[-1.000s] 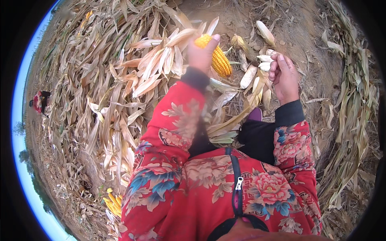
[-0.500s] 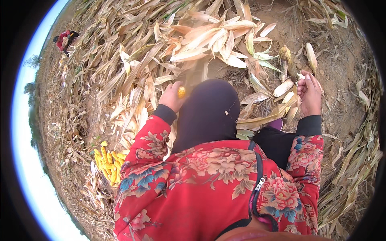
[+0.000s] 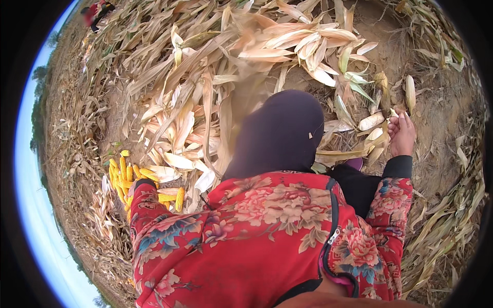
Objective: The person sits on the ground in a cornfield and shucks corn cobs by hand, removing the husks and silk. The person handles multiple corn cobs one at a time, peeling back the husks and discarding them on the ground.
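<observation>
My left hand point(image 3: 132, 189) reaches down to a heap of husked yellow corn ears point(image 3: 122, 177) at the left. The dark cuff and sleeve hide most of that hand, so its fingers and anything in them cannot be made out. Out to the right, over bare soil, my right hand point(image 3: 401, 134) is raised with its fingers curled together. A small pale tip point(image 3: 394, 112) shows at those fingertips; its kind is unclear. Beside this hand lie a pale ear in its husk point(image 3: 371, 121) and another husked-over ear point(image 3: 410, 95).
Dry corn leaves and stalks point(image 3: 154, 66) cover the ground ahead and to the left. Stripped pale husks point(image 3: 318, 43) lie beyond my dark-clad knee point(image 3: 282, 128). More dry stalks point(image 3: 447, 241) line the right side. Another person point(image 3: 96, 14) in red is far off at the upper left.
My left hand has moved from beside the knee, where it held a yellow corn ear, down left to the heap. My right hand remains at the right, its fingers still curled.
</observation>
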### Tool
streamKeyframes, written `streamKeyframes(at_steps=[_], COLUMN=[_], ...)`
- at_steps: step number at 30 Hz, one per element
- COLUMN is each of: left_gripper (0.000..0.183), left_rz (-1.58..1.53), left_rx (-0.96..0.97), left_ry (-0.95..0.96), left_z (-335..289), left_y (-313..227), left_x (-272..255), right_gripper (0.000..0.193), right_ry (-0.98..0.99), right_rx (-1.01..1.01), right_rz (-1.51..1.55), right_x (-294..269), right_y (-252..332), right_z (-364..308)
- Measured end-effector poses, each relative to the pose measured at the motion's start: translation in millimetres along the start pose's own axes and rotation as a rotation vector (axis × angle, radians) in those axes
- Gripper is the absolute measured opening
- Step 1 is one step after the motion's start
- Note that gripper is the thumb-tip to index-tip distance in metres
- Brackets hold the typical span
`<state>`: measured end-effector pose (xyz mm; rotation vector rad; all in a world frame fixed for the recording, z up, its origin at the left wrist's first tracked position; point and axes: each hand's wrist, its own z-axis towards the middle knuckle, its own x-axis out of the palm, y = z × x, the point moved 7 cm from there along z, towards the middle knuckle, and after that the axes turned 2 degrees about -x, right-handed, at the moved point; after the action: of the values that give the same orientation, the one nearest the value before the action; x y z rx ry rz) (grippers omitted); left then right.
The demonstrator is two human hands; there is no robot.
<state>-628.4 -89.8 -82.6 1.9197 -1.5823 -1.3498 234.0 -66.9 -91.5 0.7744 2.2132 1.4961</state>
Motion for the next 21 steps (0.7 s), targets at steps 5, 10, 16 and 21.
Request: streamKeyframes(at_steps=[5, 10, 16, 21], left_gripper=[0.027, 0.040, 0.042, 0.037], left_rz=[-0.112, 0.166, -0.348, 0.241], left_rx=[0.379, 1.192, 1.705, 1.811], left_ry=[0.351, -0.862, -0.830, -0.834], left_z=[-88.3, -305.6, -442.9, -517.9], left_y=[-161.2, -299.5, -366.8, -487.9], left_x=[-50.0, -184.7, -274.0, -200.4], right_gripper=[0.028, 0.029, 0.028, 0.026], right_ry=[0.022, -0.167, -0.628, -0.768], right_rx=[-0.126, -0.214, 0.112, 0.571], right_rz=[0.133, -0.203, -0.325, -0.196], right_x=[-14.4, -128.0, -319.4, -393.3], right_y=[43.4, 79.5, -3.2, -129.9], right_z=[-23.7, -87.2, -266.3, -378.9])
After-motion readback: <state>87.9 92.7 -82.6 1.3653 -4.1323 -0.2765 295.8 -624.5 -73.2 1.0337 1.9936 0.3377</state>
